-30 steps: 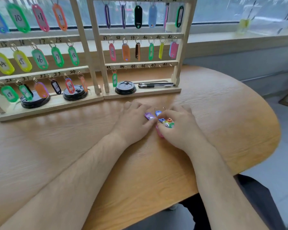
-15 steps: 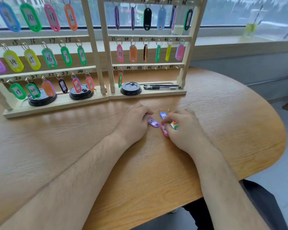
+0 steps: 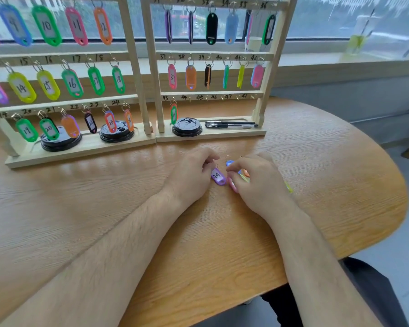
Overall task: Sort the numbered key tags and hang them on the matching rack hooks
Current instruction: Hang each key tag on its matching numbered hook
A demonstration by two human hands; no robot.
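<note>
Head view: purple tag 44 now lies on the desk, pulled clear of the loose tags at its 3 o'clock, which the right hand clutches. The left hand curls by its ring (grip unclear). Empty hook 44 waits at 12 o'clock.

We count two wooden racks, three black lids and two pens. On the right rack we count thirteen hanging key tags.
</note>
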